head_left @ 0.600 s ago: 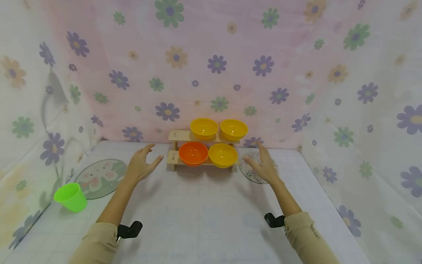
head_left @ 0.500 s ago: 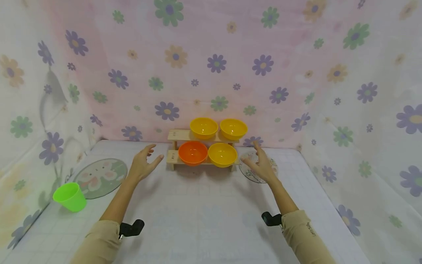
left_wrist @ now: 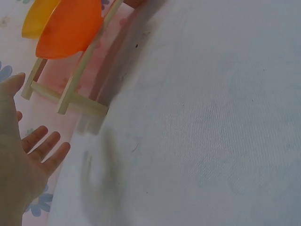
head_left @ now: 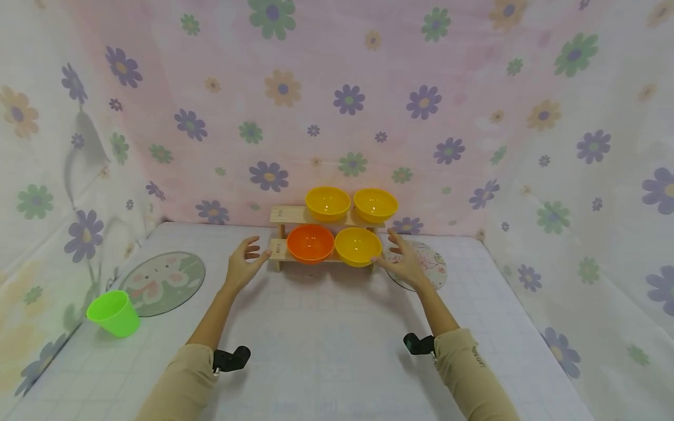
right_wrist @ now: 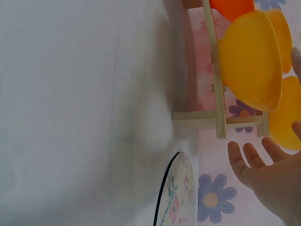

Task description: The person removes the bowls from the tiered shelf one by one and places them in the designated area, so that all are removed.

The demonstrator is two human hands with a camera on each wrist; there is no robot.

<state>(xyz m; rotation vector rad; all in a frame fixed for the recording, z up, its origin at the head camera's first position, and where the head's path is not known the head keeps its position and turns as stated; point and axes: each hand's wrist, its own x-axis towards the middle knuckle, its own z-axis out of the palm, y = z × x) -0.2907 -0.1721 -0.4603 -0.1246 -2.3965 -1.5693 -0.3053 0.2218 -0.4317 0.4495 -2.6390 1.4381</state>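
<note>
A two-tier wooden rack (head_left: 281, 214) stands at the back of the table. On its lower step sit an orange bowl (head_left: 310, 244) and a yellow bowl (head_left: 358, 247); two more yellow bowls, a left one (head_left: 327, 204) and a right one (head_left: 375, 205), rest on the upper step. My left hand (head_left: 243, 269) is beside the rack's left end, fingers spread, holding nothing. At the other end, my right hand (head_left: 408, 266) has its thumb right at the rim of the lower yellow bowl in the head view. Its fingers (right_wrist: 237, 157) are spread below the rack's end in the right wrist view.
A bright green cup (head_left: 113, 314) stands at the left, by an oval mat with a cartoon print (head_left: 174, 286). A round flowered mat (head_left: 433, 266) lies behind my right hand. Flowered cloth (head_left: 347, 58) walls the table at the back and sides.
Both hands have moved inward toward the rack, the left one rightward and the right one leftward to the lower yellow bowl. The bowls and cup stay in place.
</note>
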